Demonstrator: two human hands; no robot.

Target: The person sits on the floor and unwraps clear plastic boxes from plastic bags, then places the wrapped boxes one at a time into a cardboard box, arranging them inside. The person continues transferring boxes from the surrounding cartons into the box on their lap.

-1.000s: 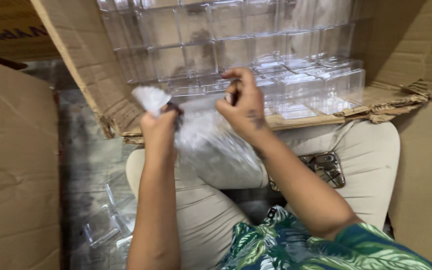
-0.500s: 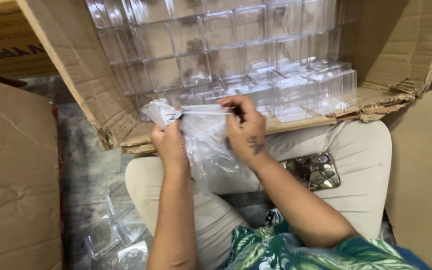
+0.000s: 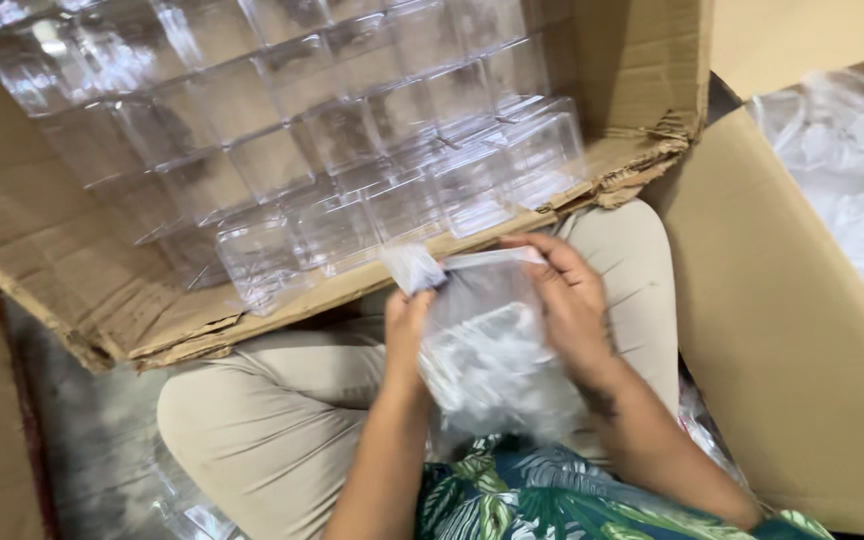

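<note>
I hold a small clear plastic bag [image 3: 487, 350] over my lap with both hands. My left hand [image 3: 407, 325] pinches the bag's top left corner. My right hand [image 3: 567, 295] grips its top right edge, fingers curled over the rim. Something pale and clear lies inside the bag, too blurred to name. Just beyond my hands an open cardboard box [image 3: 102, 300] lies tipped toward me, packed with several clear plastic boxes [image 3: 352, 170] in rows.
A second cardboard box [image 3: 782, 330] stands at my right, with crumpled clear plastic bags [image 3: 852, 170] in it. My legs in beige trousers [image 3: 272, 400] are folded under the bag. More clear plastic lies on the floor at lower left [image 3: 182, 510].
The view has swung right and closer. My hands have come down a little with the bag, still stretching its top edge between them.
</note>
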